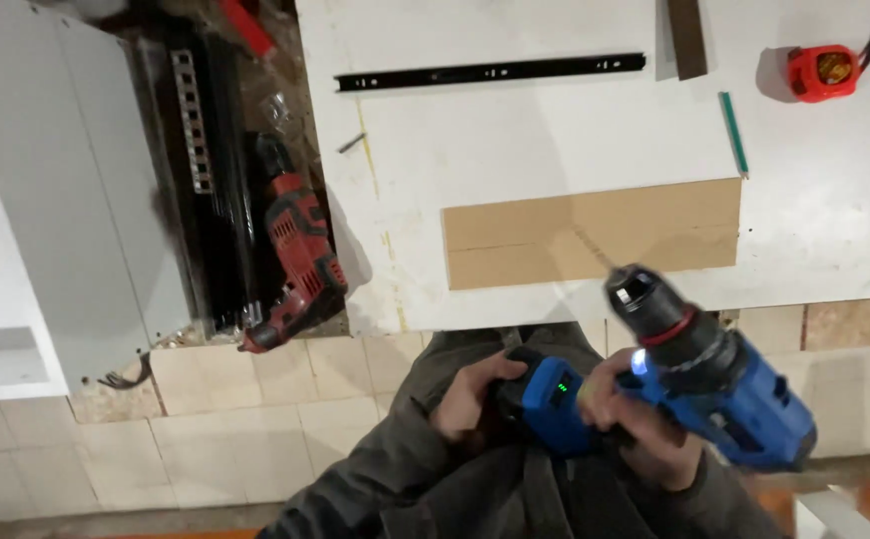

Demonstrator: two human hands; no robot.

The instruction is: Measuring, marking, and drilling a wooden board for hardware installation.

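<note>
The blue and black plastic cordless drill is held low in front of the body, clear of the white surface. Its black chuck tilts up and away toward that surface, a white work light glows beneath it, and green lights show on the blue battery base.

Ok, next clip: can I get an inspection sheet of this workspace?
Surface: white board lying flat, brown cardboard strip on it.
Job's things: blue cordless drill, light on, green lamp on its battery.
Clutter: black drawer slide, green pencil, red tape measure, red drill on the floor.
Grippers: left hand on battery, right hand on handle.
Cables: nothing seen.
Surroundings: tiled floor, white cabinet panel.
</note>
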